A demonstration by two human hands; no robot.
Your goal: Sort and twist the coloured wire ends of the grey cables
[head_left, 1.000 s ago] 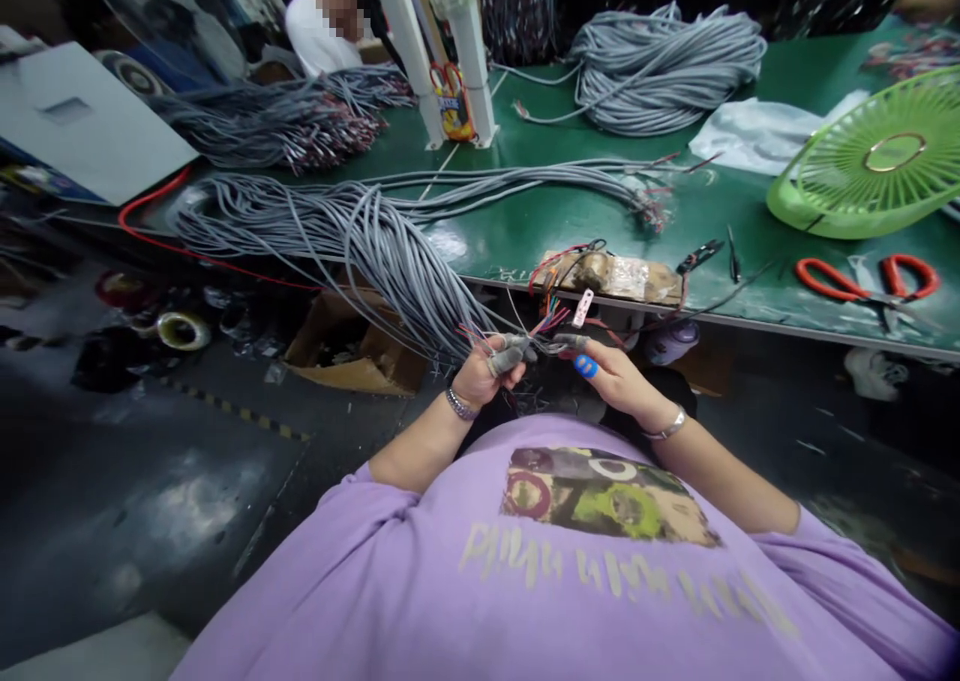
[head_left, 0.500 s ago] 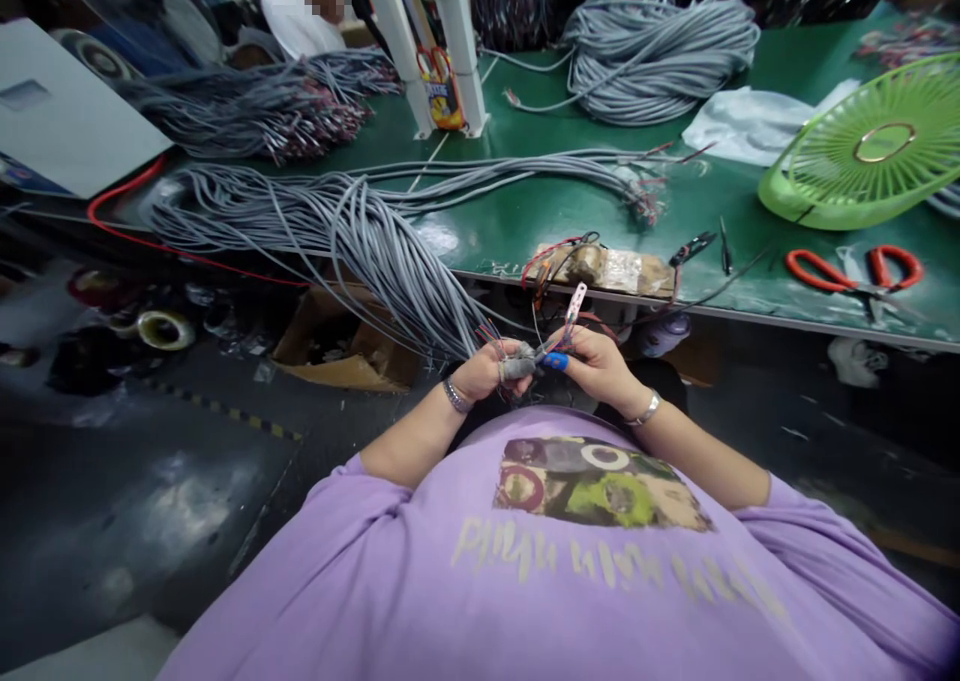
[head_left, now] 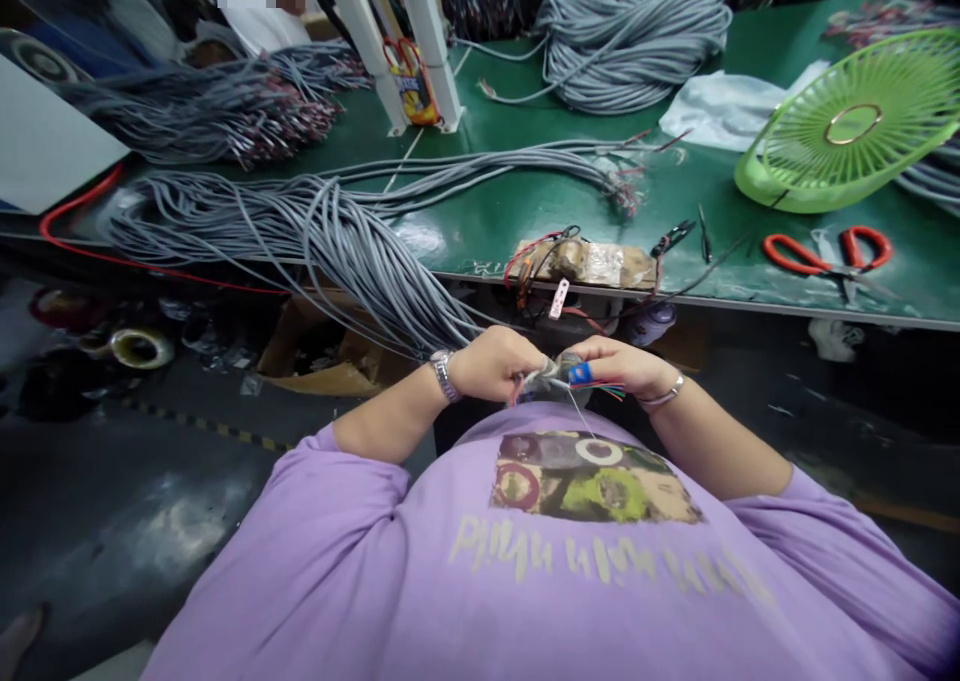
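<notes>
Close in: left hand (head_left: 491,363) and right hand (head_left: 619,368) both closed, pinching the stripped end of one grey cable (head_left: 551,379) between them, just below the worktop (head_left: 525,216) edge. Coloured wires (head_left: 604,389) fanning out beside right fingertips; cable bundle (head_left: 352,251) trailing up-left onto worktop.

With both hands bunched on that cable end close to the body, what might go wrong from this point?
1. The left hand and right hand pinch thin coloured wires fanned at the grey cable end; a hard tug might snap a strand.
2. The cable trails off the green table edge from a heap, so pulling may drag the heap down.
3. The red scissors lie beyond easy reach.
</notes>
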